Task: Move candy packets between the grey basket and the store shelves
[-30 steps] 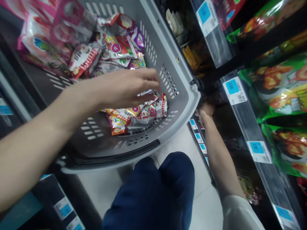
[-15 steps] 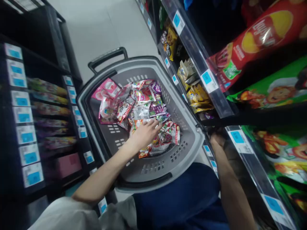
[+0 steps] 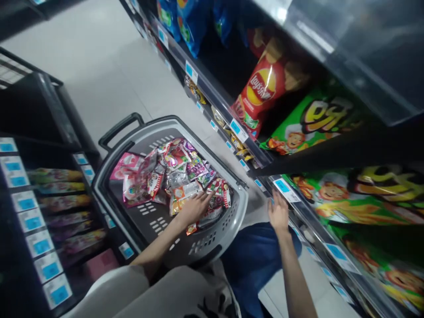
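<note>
A grey shopping basket (image 3: 236,207) with a black rim and a raised handle stands in the aisle, holding a heap of small candy packets (image 3: 177,159). My left hand (image 3: 195,206) is palm down over the packets with its fingers loosely apart. Under or beside it lies an orange-and-white packet (image 3: 181,194); whether the fingers press on it I cannot tell. Outside the basket, to its right, my right hand (image 3: 278,211) is open with nothing visible in it, close to a price tag (image 3: 285,189) on the shelf edge. A pink packet (image 3: 126,165) lies at the basket's left end.
On the right shelf stand a red Lay's chip bag (image 3: 261,90), green snack bags (image 3: 298,137) and blue bags (image 3: 194,24). Dark shelving with price tags (image 3: 43,245) and stacked packets (image 3: 62,203) borders the left. Pale tiled floor (image 3: 109,66) stretches ahead.
My right hand has come out of the lower right shelf, back toward my knee, with nothing visible in it. The view has turned to the right; my left hand stays over the packets.
</note>
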`<control>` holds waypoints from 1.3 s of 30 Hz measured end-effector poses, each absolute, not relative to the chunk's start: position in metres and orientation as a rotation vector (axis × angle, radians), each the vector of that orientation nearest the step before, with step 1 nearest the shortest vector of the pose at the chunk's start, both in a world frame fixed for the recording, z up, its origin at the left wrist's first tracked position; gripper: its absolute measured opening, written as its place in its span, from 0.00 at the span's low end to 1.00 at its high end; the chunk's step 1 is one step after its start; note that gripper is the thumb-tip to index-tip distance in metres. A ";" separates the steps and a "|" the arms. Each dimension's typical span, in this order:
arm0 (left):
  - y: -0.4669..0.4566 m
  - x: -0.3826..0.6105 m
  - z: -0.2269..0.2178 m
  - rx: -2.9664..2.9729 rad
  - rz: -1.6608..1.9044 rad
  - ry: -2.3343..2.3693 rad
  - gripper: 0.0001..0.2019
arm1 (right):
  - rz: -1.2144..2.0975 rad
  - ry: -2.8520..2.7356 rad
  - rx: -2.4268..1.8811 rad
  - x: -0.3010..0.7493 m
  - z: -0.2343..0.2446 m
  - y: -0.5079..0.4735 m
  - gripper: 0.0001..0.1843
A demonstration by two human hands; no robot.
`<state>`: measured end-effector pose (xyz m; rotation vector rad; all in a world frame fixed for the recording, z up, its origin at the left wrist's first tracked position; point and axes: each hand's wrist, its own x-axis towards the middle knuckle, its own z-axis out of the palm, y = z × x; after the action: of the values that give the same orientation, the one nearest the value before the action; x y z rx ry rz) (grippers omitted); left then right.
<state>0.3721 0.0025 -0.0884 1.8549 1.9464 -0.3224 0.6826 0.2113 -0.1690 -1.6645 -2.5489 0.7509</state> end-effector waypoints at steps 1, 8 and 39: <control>0.004 0.373 -0.090 1.840 -0.306 1.926 0.27 | 0.705 -2.600 -1.576 0.690 -0.162 0.192 0.27; 0.018 0.392 -0.103 1.855 -0.104 1.720 0.40 | 0.595 -2.684 -1.286 0.763 -0.144 0.092 0.27; 0.105 0.465 0.045 0.418 1.638 1.155 0.21 | 1.713 -1.737 -1.188 0.738 0.032 0.082 0.45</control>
<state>0.4648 0.1054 0.0454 0.4183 1.1550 1.6382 0.7376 0.0820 0.0319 -1.1880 -1.7370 1.7132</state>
